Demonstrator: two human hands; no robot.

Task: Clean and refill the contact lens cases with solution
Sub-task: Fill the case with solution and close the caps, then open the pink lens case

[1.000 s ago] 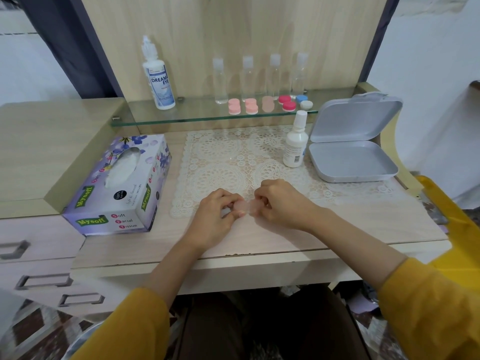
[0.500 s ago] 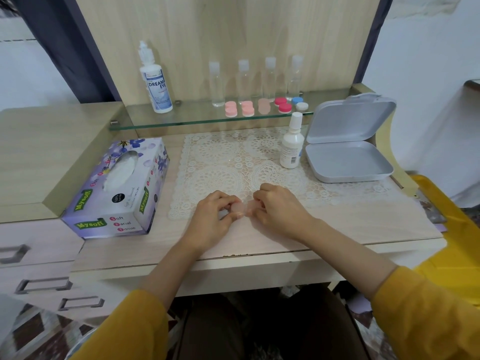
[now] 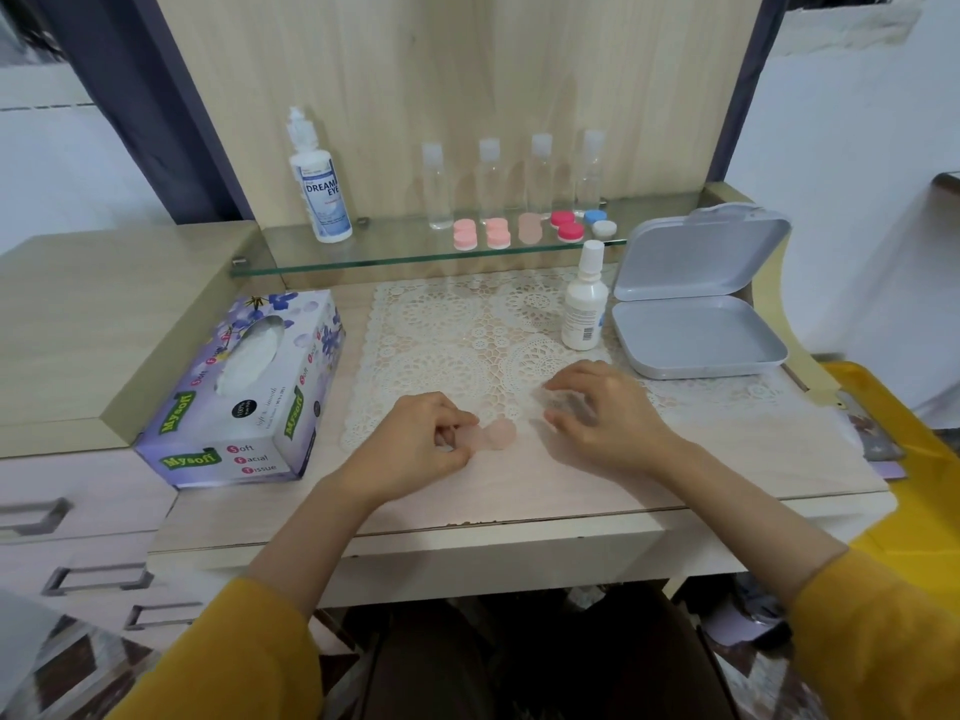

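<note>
- The desk (image 3: 727,459) fills the middle of the frame. Its front edge is close below the hands, so small parts could roll off there.
- The tissue box (image 3: 244,392) sits at the left and the open grey box (image 3: 696,335) at the right. The bare room for moving is between them.
- The lace mat (image 3: 441,345) lies in the middle. It is bumpy, so a tiny cap could tip on it.
- The glass shelf (image 3: 395,252) crosses the top. The big solution bottle (image 3: 321,189) and more cases (image 3: 496,232) stand on it, near its edge.
- The small white bottle (image 3: 584,309) stands just above the right hand (image 3: 608,413) and could get knocked over.
- The right hand's fingers curl around a small clear cap (image 3: 558,400). It is blurry, so I am guessing it is a cap.
- The left hand (image 3: 421,449) pinches one end of the pale pink lens case (image 3: 493,433), low in the middle, at the mat's bottom edge.
- The case looks light, hard and smooth. It may be slippery when wet. I would hold it by its sides and keep it flat.
</note>
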